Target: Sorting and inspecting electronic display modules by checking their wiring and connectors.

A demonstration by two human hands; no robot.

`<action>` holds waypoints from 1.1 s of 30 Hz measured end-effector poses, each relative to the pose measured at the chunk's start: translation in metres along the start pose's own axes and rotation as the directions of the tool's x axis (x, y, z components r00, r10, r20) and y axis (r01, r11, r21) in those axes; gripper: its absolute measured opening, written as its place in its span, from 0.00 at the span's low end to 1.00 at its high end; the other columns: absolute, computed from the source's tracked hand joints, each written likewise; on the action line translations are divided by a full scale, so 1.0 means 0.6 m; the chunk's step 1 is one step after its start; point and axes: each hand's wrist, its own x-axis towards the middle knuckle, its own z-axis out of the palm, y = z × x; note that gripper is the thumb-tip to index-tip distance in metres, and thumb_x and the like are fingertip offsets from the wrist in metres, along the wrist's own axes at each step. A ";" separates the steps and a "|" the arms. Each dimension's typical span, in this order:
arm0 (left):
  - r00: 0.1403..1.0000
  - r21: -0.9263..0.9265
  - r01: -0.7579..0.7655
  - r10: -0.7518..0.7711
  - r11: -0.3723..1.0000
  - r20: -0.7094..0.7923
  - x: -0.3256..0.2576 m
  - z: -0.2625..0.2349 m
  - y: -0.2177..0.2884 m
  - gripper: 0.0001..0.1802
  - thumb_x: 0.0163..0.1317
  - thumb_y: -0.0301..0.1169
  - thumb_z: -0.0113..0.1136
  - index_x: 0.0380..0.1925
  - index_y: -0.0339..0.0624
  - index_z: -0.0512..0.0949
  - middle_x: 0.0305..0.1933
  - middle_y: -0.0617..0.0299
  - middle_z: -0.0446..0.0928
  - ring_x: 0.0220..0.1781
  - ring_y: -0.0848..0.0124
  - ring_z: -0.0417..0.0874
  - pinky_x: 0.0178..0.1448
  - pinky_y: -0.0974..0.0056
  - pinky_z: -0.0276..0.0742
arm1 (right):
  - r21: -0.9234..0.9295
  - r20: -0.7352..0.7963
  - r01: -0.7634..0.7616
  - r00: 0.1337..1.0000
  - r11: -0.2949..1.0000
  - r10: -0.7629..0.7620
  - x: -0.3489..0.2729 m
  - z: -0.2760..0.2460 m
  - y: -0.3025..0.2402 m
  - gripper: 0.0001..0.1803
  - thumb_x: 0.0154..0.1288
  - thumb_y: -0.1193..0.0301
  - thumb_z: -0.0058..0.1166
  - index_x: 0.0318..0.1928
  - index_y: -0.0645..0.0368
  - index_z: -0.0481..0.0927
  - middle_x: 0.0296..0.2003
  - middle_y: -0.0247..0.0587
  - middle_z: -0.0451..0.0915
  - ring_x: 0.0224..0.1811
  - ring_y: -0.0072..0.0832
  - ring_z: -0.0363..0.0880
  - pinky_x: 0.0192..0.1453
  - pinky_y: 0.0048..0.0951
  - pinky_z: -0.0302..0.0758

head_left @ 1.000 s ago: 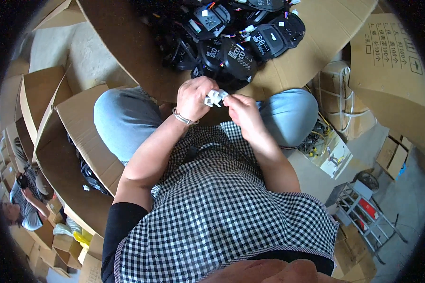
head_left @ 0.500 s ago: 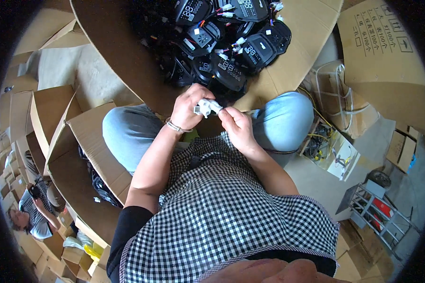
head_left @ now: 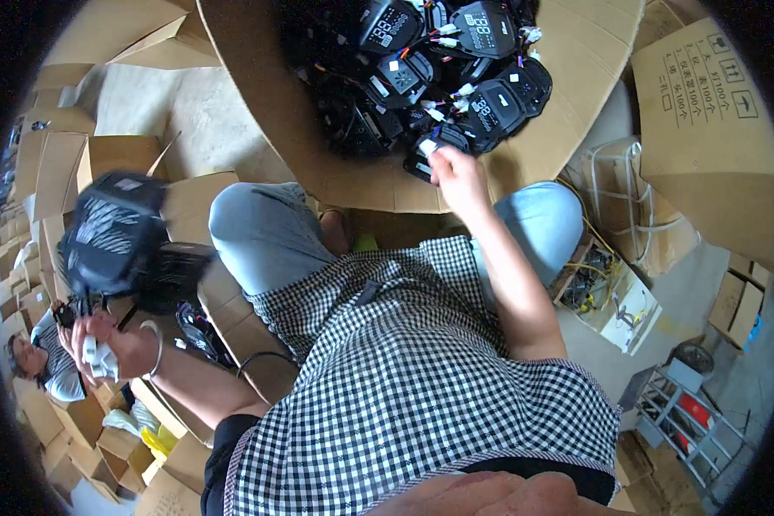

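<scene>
My left hand (head_left: 125, 346) is out at the far left, closed on white plug connectors (head_left: 100, 358) and their wires. Black instrument panels (head_left: 116, 230) appear next to this hand, blurred by motion, above an open carton. My right hand (head_left: 462, 181) is at the near rim of a big cardboard box (head_left: 361, 191), fingers pinched on a white connector (head_left: 428, 147). Just under that connector lies a black display unit (head_left: 420, 167). Inside the box are several black display units (head_left: 488, 30) with white plugs and coloured wires.
An open carton (head_left: 232, 322) holding black units stands at my left knee. A white-strapped carton (head_left: 636, 202), a box with wires (head_left: 602, 292) and a metal trolley (head_left: 692, 421) are on the right. Another person (head_left: 47, 353) sits among cartons at the far left.
My hands were together over the box edge on white connectors. Now they are apart: the left has swung far left with black panels, the right has reached into the box to another connector.
</scene>
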 end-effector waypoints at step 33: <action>0.640 -0.719 0.447 0.371 0.533 0.673 0.036 0.237 0.491 0.27 0.54 0.27 0.65 0.56 0.45 0.73 0.62 0.53 0.72 0.59 0.54 0.76 0.60 0.55 0.76 | -0.740 0.095 0.377 0.878 0.557 -0.469 0.063 -0.076 -0.036 0.08 0.65 0.68 0.49 0.37 0.59 0.72 0.32 0.47 0.74 0.32 0.44 0.79 0.35 0.44 0.77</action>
